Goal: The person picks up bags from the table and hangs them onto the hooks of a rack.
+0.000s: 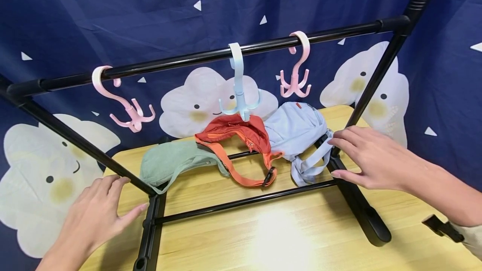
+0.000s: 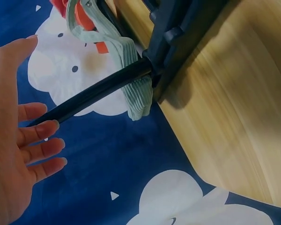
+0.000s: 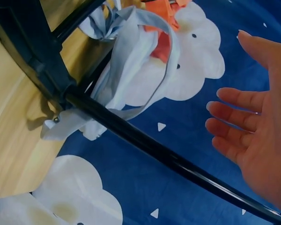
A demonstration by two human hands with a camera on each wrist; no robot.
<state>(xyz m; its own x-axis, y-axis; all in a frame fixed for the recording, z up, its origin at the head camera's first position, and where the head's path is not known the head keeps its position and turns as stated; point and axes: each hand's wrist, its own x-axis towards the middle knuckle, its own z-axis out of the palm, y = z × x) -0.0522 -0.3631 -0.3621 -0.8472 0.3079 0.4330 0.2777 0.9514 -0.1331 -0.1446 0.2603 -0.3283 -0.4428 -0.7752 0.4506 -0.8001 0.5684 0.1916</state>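
My left hand (image 1: 96, 210) is beside the black rack's left post (image 1: 88, 147), fingers relaxed and holding nothing. The right hand (image 1: 370, 158), also holding nothing, hovers near the right post (image 1: 380, 70); the right wrist view shows a gap between them. Between the posts lie a green corduroy bag (image 1: 169, 158), a red bag (image 1: 241, 131) with an orange strap (image 1: 241, 179), and a pale blue bag (image 1: 295, 126) with its strap (image 1: 312, 164) near my right fingers. On the top bar hang a pink hook (image 1: 113, 95), a light blue hook (image 1: 239, 78) and another pink hook (image 1: 297, 66).
The rack's lower front bar (image 1: 244, 204) crosses above the wooden table (image 1: 226, 237). Its feet, the left foot (image 1: 148, 237) and the right foot (image 1: 363, 212), extend forward. A dark blue curtain (image 1: 150, 11) printed with clouds hangs behind.
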